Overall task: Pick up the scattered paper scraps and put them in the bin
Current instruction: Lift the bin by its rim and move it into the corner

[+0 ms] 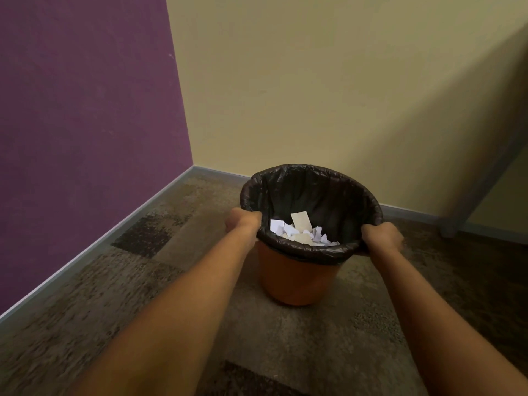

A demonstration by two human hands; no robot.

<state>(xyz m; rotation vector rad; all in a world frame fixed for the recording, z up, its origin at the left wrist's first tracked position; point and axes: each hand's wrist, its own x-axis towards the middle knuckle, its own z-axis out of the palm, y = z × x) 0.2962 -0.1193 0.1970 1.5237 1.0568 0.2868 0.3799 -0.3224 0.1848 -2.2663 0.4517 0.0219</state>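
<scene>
Scraps of white paper point(300, 232) lie heaped in the bottom of the orange bin point(297, 278), inside its black bin liner point(314, 190). None shows on the patterned carpet point(143, 281) in view, so the picking-up looks nearly or wholly done. The bin sits upright between the two hands, straight ahead of the person, its open mouth facing up. The left hand point(241, 220) grips the rim's left side with its fingers curled round the liner's folded edge. The right hand point(383, 234) grips the opposite side in the same way, knuckles outward. Both are equally near, so any lift or shift probably calls for an even pull to keep the bin level. Whether its base rests on the carpet I cannot tell. The corner where the purple wall point(85, 110) meets the beige wall point(314, 81) lies beyond, and a grey table leg point(480, 184) slants down at the right.
</scene>
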